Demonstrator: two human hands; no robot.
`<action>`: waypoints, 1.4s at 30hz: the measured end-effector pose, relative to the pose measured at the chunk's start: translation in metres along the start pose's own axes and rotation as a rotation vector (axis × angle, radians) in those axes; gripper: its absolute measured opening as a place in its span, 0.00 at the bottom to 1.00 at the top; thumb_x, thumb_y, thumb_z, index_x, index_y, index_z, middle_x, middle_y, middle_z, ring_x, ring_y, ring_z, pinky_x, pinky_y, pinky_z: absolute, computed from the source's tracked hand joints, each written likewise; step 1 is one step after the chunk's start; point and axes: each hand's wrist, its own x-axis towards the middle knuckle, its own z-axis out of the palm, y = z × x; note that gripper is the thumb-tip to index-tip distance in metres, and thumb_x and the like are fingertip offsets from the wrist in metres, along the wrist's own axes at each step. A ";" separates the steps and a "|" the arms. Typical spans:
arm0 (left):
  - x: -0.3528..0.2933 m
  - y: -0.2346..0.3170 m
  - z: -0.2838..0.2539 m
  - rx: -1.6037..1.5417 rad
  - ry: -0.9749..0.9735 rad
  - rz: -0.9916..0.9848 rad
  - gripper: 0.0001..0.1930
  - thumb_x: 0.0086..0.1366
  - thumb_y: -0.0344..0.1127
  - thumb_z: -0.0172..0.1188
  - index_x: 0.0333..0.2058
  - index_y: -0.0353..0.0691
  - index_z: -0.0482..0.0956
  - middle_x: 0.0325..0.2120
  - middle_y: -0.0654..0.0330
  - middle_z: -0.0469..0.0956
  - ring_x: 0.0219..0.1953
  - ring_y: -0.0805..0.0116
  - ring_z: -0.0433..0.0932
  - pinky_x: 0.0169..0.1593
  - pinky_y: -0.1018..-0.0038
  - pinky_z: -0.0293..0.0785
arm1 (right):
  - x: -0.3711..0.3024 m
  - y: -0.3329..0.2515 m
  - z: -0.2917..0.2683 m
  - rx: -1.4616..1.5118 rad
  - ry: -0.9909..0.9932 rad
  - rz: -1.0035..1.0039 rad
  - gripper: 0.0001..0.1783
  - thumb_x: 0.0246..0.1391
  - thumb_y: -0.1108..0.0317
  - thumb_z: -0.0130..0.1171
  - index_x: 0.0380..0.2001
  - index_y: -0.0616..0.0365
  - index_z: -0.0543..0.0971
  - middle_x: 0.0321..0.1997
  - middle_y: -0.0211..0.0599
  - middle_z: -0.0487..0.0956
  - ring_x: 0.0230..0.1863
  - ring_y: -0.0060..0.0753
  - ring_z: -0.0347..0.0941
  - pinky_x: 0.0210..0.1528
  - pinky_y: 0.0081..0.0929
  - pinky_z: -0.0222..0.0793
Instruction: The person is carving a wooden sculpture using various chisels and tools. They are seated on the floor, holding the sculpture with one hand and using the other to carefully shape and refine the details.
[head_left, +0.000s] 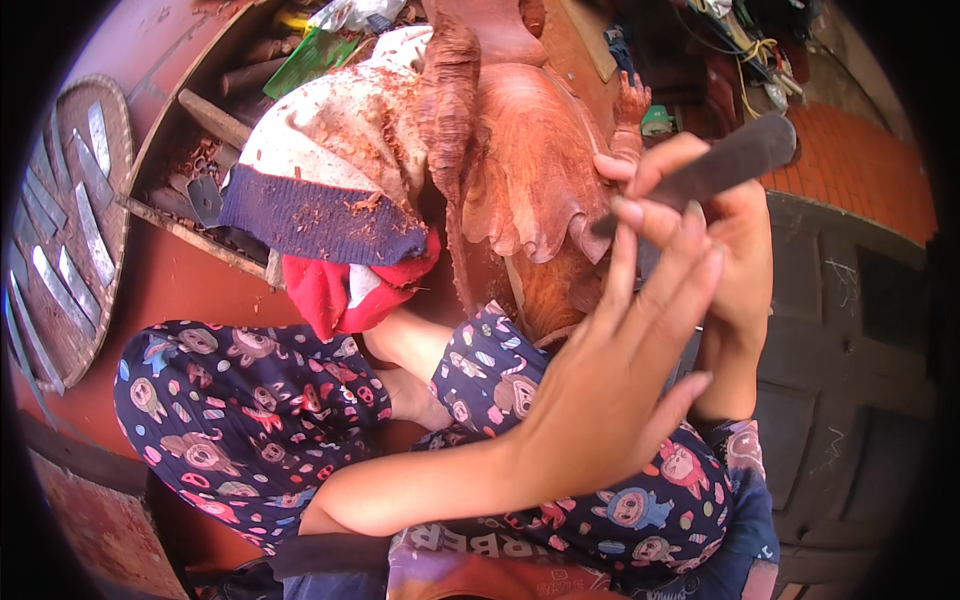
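Note:
A dark, flat metal carving chisel [735,158] with a rounded end slants across my right hand [742,240], whose fingers are closed on it. Its narrow lower end meets the scalloped edge of a reddish carved wooden figure [525,150]. My left hand [600,390] reaches up from the lower left, fingers stretched out and apart. Its fingertips overlap the chisel's lower part; whether they press on it I cannot tell. Just beyond my right fingers rises a small carved wooden hand [632,100]. Part of the chisel is hidden behind my fingers.
A round woven tray [118,130] of several flat metal blades lies at far left. Beside the carving, a shavings-covered cloth [330,130] rests partly over a wooden box [190,225]. My legs in patterned trousers [250,400] are folded below. Dark panels [830,400] lie at right.

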 end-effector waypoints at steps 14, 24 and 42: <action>0.001 0.001 0.011 -0.059 0.077 0.007 0.46 0.60 0.33 0.60 0.71 0.27 0.44 0.73 0.37 0.38 0.71 0.22 0.38 0.69 0.45 0.53 | 0.002 -0.024 0.003 -0.073 0.024 0.190 0.04 0.51 0.78 0.67 0.31 0.65 0.82 0.32 0.33 0.79 0.40 0.24 0.78 0.59 0.34 0.74; 0.004 0.001 0.005 -0.080 0.060 0.012 0.45 0.61 0.32 0.60 0.71 0.29 0.45 0.73 0.36 0.40 0.72 0.23 0.39 0.70 0.47 0.53 | 0.004 -0.025 -0.001 -0.101 -0.038 0.138 0.04 0.51 0.81 0.66 0.31 0.67 0.80 0.35 0.33 0.78 0.38 0.23 0.76 0.60 0.39 0.74; 0.000 0.006 0.004 -0.053 0.054 0.002 0.44 0.60 0.32 0.61 0.71 0.30 0.48 0.73 0.39 0.43 0.71 0.23 0.43 0.67 0.46 0.58 | -0.007 -0.010 0.003 0.037 0.030 0.003 0.04 0.54 0.80 0.64 0.34 0.66 0.80 0.35 0.34 0.77 0.38 0.25 0.76 0.62 0.51 0.72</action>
